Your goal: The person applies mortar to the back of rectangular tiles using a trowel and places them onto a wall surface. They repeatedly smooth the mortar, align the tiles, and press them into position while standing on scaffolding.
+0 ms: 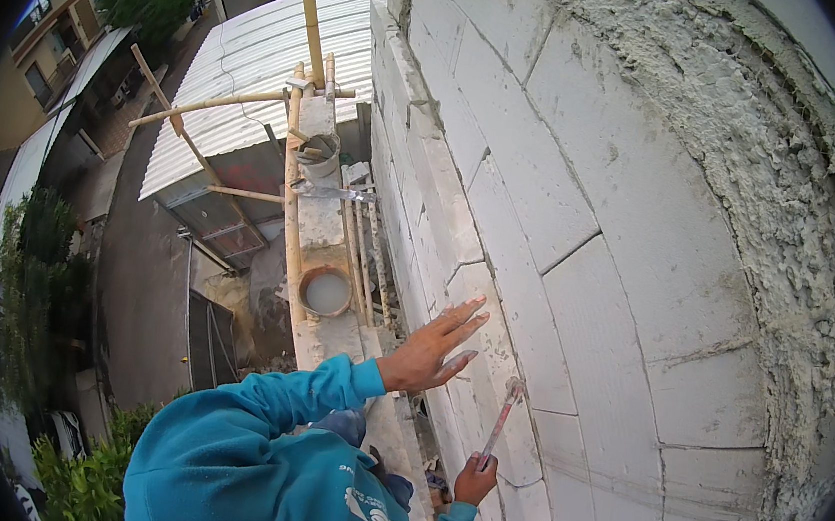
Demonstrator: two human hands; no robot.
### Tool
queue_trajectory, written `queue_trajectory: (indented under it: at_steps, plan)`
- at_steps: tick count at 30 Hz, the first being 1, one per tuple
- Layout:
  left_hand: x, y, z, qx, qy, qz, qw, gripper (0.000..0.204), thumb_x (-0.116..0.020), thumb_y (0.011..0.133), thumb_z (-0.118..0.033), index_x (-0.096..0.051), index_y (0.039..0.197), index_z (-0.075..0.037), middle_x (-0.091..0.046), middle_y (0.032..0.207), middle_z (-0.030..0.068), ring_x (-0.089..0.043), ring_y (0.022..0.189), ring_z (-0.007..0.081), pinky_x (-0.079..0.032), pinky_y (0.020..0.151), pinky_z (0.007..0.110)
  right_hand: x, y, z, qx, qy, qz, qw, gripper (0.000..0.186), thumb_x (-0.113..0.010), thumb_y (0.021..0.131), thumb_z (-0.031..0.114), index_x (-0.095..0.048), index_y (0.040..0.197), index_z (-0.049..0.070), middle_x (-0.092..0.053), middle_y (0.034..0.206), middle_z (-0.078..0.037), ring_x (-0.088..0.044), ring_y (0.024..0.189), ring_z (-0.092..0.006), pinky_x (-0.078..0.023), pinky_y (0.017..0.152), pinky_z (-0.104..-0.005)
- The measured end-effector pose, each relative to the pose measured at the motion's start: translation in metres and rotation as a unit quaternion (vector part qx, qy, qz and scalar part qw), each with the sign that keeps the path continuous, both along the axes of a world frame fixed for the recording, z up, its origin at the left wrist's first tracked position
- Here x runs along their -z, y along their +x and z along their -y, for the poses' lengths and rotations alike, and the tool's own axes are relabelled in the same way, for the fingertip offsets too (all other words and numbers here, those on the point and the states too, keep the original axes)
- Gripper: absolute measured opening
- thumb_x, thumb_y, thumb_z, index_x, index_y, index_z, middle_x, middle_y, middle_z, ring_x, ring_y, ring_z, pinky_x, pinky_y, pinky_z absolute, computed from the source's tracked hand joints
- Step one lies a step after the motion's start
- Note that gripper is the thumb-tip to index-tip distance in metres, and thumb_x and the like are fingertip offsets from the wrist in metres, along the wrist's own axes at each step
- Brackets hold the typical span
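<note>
Scaffold plank (321, 228), round bucket (327, 271) of cloudy liquid (327, 296), left hand (429, 350) splayed, right hand (476, 479) gripping hammer-shaped tool (499, 429).

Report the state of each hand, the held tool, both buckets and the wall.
Left hand: open, gripping nothing
Right hand: closed around the tool
Tool: gripped, far end at the wall
Near bucket: upright, holding cloudy liquid
Far bucket: upright, contents unclear
Wall: laid blocks, joints showing
</note>
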State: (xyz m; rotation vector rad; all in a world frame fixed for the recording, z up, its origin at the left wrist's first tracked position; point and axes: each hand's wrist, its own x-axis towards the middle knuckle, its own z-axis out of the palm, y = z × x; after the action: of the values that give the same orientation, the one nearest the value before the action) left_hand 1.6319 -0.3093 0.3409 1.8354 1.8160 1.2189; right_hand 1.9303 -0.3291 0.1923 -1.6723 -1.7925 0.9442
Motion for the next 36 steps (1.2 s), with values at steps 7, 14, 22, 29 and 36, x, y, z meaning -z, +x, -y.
queue_trajectory:
  at_steps: [7,14,22,29,36]
  plan:
    - [0.172,-0.122,0.249,-0.193,-0.573,0.029,0.796,0.047,-0.051,0.089,-0.029,-0.05,0.123,0.004,-0.05,0.126,0.0261,-0.052,0.113,0.0382,-0.042,0.097,0.045,0.01,-0.111,-0.111,-0.102,0.07,0.076,0.989,0.028,-0.061,0.084,0.027,-0.055,0.087,0.0,-0.062,0.076,-0.022,-0.062,0.072,-0.0408,-0.046,0.063,-0.0479]
    - [0.299,-0.094,0.48,-0.091,-0.701,-0.098,0.7,0.028,-0.052,0.088,-0.025,-0.068,0.097,-0.004,-0.065,0.098,0.0153,-0.061,0.087,0.0371,-0.055,0.074,0.045,0.033,-0.191,-0.172,-0.169,0.076,0.184,0.965,0.03,-0.06,0.085,0.03,-0.054,0.089,0.001,-0.063,0.078,-0.024,-0.061,0.076,-0.0436,-0.046,0.068,-0.0516]
    - [0.258,-0.052,0.422,-0.47,-0.475,0.293,0.684,0.04,-0.055,0.085,-0.03,-0.064,0.11,-0.001,-0.065,0.111,0.0155,-0.06,0.102,0.0329,-0.046,0.092,0.039,0.042,-0.196,-0.183,-0.178,0.033,0.191,0.965,0.033,-0.059,0.086,0.028,-0.054,0.092,-0.004,-0.061,0.084,-0.029,-0.059,0.08,-0.0471,-0.046,0.07,-0.0516]
    - [0.286,-0.014,0.422,-0.385,-0.435,0.435,0.687,0.045,-0.061,0.084,-0.037,-0.063,0.114,-0.003,-0.064,0.113,0.0145,-0.06,0.107,0.0279,-0.045,0.093,0.036,0.051,-0.206,-0.181,-0.189,0.025,0.246,0.95,0.025,-0.055,0.089,0.025,-0.054,0.093,0.0,-0.063,0.086,-0.023,-0.061,0.082,-0.0419,-0.048,0.072,-0.0501]
    - [0.289,-0.03,0.406,-0.438,-0.438,0.455,0.64,0.044,-0.06,0.085,-0.036,-0.063,0.114,-0.004,-0.064,0.112,0.0143,-0.059,0.106,0.0278,-0.045,0.092,0.036,0.054,-0.204,-0.179,-0.168,0.012,0.259,0.951,0.023,-0.055,0.089,0.022,-0.054,0.092,0.0,-0.063,0.087,-0.023,-0.061,0.083,-0.0411,-0.048,0.073,-0.0495]
